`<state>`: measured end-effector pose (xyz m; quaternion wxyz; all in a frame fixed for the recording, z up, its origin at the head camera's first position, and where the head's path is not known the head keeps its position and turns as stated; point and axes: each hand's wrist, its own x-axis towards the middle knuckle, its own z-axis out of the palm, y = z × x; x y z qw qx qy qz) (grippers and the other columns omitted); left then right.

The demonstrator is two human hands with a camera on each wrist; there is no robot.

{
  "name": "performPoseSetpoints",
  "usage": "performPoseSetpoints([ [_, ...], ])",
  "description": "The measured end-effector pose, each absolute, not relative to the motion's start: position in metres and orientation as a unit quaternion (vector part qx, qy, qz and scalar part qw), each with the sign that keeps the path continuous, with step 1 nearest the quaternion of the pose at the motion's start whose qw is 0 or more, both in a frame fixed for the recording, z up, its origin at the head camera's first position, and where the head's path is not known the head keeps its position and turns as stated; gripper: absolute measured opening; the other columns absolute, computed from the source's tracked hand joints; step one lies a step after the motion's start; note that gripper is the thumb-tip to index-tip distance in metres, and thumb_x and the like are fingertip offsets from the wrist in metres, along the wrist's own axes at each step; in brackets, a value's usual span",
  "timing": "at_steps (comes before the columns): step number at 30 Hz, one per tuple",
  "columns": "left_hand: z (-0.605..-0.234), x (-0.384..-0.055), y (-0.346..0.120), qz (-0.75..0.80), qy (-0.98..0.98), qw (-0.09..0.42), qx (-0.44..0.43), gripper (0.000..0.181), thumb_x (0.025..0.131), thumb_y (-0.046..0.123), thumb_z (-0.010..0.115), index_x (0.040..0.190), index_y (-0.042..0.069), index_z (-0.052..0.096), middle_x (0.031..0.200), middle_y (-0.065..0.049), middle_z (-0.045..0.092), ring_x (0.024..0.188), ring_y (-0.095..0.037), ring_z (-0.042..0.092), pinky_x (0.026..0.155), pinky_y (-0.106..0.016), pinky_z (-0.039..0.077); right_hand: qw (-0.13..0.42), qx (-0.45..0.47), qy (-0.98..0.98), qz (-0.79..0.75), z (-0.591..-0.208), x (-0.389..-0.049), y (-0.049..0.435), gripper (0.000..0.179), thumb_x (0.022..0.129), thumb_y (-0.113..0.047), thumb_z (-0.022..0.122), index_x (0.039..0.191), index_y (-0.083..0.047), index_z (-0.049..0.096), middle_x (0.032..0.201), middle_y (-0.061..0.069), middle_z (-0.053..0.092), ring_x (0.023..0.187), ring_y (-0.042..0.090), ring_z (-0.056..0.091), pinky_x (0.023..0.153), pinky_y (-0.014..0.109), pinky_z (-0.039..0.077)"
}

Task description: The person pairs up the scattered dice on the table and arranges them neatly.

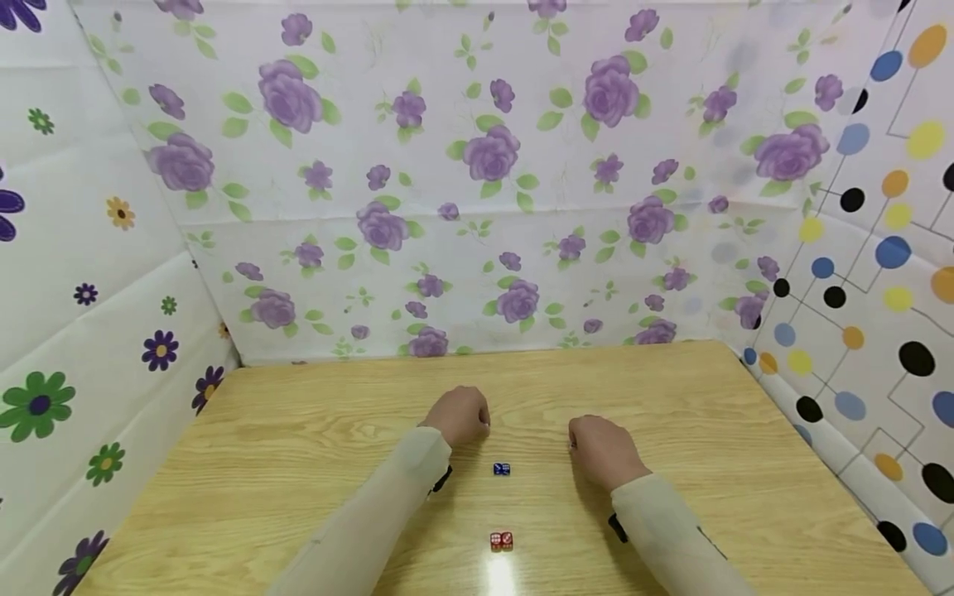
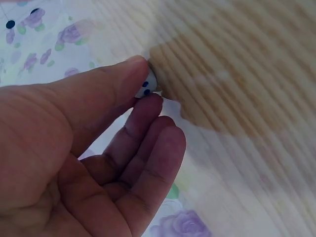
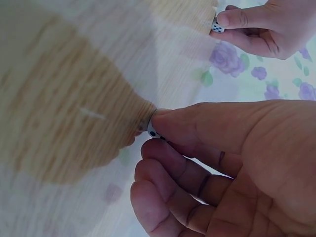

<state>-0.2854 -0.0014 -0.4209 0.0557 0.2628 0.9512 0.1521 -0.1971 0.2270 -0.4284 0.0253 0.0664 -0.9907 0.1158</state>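
Between thumb and fingers, my left hand (image 1: 458, 416) pinches a white die (image 2: 147, 86) with dark blue pips, close to the wooden tabletop. My right hand (image 1: 605, 451) pinches another white die (image 3: 154, 130) with dark pips, mostly covered by the thumb. In the head view both dice are hidden behind the hands. A pair of blue dice (image 1: 502, 469) lies side by side on the table between the two wrists. Closer to the front sits a pair of red dice (image 1: 502, 540), also side by side.
The light wooden table (image 1: 298, 463) ends at a purple-flowered cloth (image 1: 447, 273) at the back. A cloth with small flowers (image 1: 74, 372) hangs on the left, and a dotted cloth (image 1: 879, 356) on the right.
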Motion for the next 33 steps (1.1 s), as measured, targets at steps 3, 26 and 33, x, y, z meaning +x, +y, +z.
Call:
performPoseSetpoints([
  [3, -0.423, -0.282, -0.001, 0.146, 0.951, 0.053, 0.268, 0.016, 0.081, 0.006, 0.068, 0.068, 0.014, 0.07, 0.067, 0.008, 0.06, 0.06, -0.009, 0.051, 0.061, -0.026, 0.046, 0.021, 0.063, -0.991, 0.113, -0.43, -0.199, 0.226, 0.009, 0.085, -0.007, 0.069, 0.079, -0.01, 0.064, 0.077, 0.0, 0.063, 0.066, 0.014, 0.056, 0.058, 0.033, 0.049],
  [26, -0.413, -0.259, -0.006, 0.125, 0.952, 0.049, 0.276, 0.032, 0.078, 0.0, 0.064, 0.052, 0.015, 0.052, 0.051, 0.007, 0.044, 0.048, -0.008, 0.035, 0.059, -0.027, 0.046, 0.014, 0.073, -0.991, 0.11, -0.429, -0.197, 0.227, 0.01, 0.085, -0.008, 0.069, 0.077, -0.01, 0.062, 0.075, 0.0, 0.06, 0.063, 0.013, 0.052, 0.055, 0.032, 0.045],
  [33, -0.417, -0.257, -0.024, 0.149, 0.95, 0.061, 0.266, 0.021, 0.079, 0.005, 0.067, 0.063, 0.017, 0.062, 0.062, 0.009, 0.054, 0.055, -0.008, 0.045, 0.056, -0.025, 0.041, 0.023, 0.076, -0.991, 0.109, -0.432, -0.197, 0.227, 0.013, 0.084, -0.01, 0.071, 0.076, -0.011, 0.06, 0.073, 0.0, 0.058, 0.062, 0.013, 0.051, 0.054, 0.032, 0.045],
])
